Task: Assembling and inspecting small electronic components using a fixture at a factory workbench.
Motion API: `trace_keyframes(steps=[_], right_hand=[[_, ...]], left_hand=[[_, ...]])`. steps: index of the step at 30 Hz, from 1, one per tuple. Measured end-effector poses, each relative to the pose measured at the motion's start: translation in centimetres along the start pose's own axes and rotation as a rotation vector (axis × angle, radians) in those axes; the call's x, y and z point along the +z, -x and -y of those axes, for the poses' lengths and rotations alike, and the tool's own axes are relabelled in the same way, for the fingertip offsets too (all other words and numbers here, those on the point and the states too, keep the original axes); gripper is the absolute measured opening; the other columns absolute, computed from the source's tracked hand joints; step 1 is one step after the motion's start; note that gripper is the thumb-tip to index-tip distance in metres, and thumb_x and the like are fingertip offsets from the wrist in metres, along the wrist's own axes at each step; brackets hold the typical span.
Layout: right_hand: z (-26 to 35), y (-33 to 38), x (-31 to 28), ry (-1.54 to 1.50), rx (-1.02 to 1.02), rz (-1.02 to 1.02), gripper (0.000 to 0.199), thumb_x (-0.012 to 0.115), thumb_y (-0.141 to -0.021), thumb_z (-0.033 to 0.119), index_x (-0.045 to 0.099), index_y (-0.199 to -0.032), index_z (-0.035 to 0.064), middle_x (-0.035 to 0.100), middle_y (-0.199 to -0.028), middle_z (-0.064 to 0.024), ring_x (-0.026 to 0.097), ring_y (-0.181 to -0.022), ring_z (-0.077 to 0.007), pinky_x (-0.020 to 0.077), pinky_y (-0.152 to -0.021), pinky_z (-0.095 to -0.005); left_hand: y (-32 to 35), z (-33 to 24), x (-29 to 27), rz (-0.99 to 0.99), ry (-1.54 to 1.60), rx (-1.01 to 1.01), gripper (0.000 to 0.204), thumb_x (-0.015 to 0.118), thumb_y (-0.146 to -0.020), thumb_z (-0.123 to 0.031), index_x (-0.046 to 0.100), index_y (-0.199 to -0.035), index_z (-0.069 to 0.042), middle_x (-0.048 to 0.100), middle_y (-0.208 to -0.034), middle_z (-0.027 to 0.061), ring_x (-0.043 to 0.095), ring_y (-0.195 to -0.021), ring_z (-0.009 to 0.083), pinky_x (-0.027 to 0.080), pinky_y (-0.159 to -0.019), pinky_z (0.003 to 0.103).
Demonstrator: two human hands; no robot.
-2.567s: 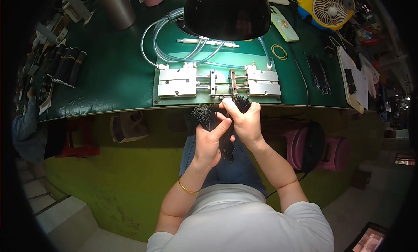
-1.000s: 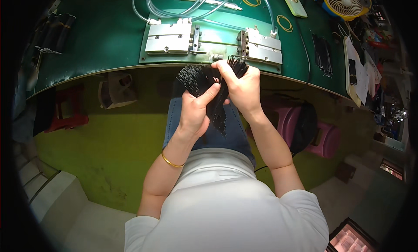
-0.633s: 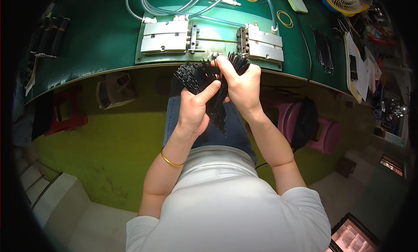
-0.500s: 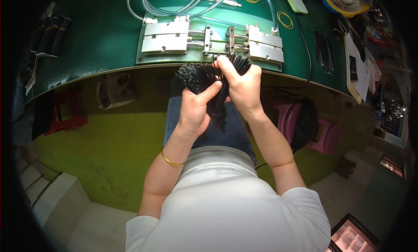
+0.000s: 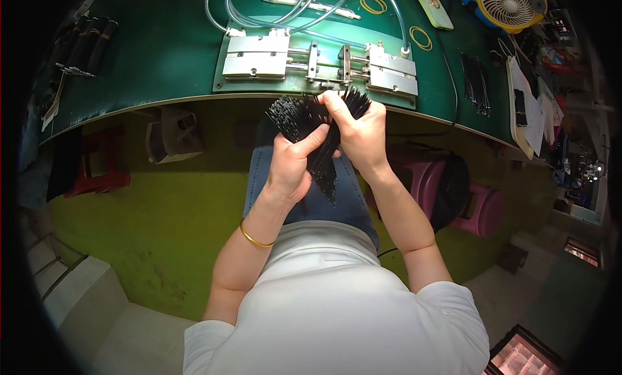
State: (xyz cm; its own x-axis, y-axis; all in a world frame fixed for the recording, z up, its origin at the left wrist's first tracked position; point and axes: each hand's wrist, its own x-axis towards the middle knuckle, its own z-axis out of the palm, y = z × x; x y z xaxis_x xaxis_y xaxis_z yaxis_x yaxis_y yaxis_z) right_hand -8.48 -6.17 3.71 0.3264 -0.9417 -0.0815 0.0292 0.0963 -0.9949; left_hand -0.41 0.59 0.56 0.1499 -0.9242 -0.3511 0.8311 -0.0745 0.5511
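Observation:
A thick bundle of thin black wires is gripped between my two hands, fanned out at the top and tapering to a point below. My left hand closes round its left part, thumb laid across the strands. Round the right part my right hand is closed, thumb and forefinger pressed near the top. Their other fingers are mostly hidden behind the bundle. Both hands are over my lap, just short of the bench edge. Beyond them stands a metal fixture with a left cylinder block and a right cylinder block.
On the green bench lie bundled black wires at left, loose black wires at right, a pen, yellow rubber bands, and a yellow-blue fan. Clear air hoses loop over the fixture. Pink stools stand below right.
The view has shifted slightly, so the bench items appear a little displaced. Both hands keep their hold on the wire bundle, and its top strands look slightly more fanned on the right.

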Motion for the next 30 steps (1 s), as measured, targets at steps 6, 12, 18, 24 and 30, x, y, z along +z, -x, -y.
trace_keyframes(steps=[6,12,18,24,30], right_hand=[[0.4,-0.2,-0.1,0.052,0.137,0.002,0.017,0.057,-0.081,0.015,0.063,-0.077,-0.0005,0.057,-0.059,-0.0024,0.047,-0.042,-0.004,0.0337,-0.034,-0.0186],[-0.1,-0.6,-0.4,0.042,0.12,-0.008,0.017,0.057,-0.08,0.014,0.063,-0.074,-0.0012,0.059,-0.061,-0.0031,0.048,-0.044,-0.004,0.0339,-0.035,-0.0189],[-1.1,-1.0,-0.5,0.006,0.078,-0.027,0.017,0.059,-0.079,0.014,0.063,-0.071,-0.0012,0.059,-0.062,-0.0031,0.049,-0.046,-0.0044,0.0355,-0.039,-0.0191],[0.2,-0.6,-0.6,0.056,0.115,0.024,0.017,0.059,-0.079,0.014,0.063,-0.072,-0.0002,0.058,-0.061,-0.0014,0.048,-0.047,-0.0043,0.0358,-0.04,-0.0192],[-0.2,-0.2,-0.1,0.038,-0.023,0.045,0.021,0.056,-0.08,0.015,0.062,-0.069,-0.0016,0.054,-0.05,-0.0024,0.045,-0.035,-0.0051,0.0321,-0.028,-0.0198]], left_hand=[[-0.2,0.1,-0.2,-0.05,0.009,-0.026,0.015,0.054,-0.081,-0.002,0.055,-0.096,0.001,0.059,-0.085,0.0067,0.057,-0.068,0.0136,0.05,-0.057,0.027],[-0.5,0.2,-0.3,-0.027,0.005,-0.039,0.016,0.055,-0.081,-0.002,0.055,-0.096,0.001,0.059,-0.085,0.0066,0.058,-0.069,0.0137,0.051,-0.058,0.028],[-0.7,0.2,0.0,-0.021,0.011,-0.021,0.016,0.055,-0.08,-0.002,0.055,-0.096,0.0,0.059,-0.086,0.0061,0.058,-0.071,0.0135,0.051,-0.059,0.028],[-0.7,0.3,-0.1,0.001,0.023,-0.021,0.016,0.055,-0.08,-0.003,0.055,-0.096,0.0,0.059,-0.085,0.0054,0.057,-0.07,0.013,0.05,-0.057,0.027],[-0.5,0.4,-0.5,0.027,0.031,-0.001,0.014,0.055,-0.081,-0.004,0.055,-0.094,-0.001,0.058,-0.084,0.0051,0.057,-0.068,0.0125,0.049,-0.055,0.026]])
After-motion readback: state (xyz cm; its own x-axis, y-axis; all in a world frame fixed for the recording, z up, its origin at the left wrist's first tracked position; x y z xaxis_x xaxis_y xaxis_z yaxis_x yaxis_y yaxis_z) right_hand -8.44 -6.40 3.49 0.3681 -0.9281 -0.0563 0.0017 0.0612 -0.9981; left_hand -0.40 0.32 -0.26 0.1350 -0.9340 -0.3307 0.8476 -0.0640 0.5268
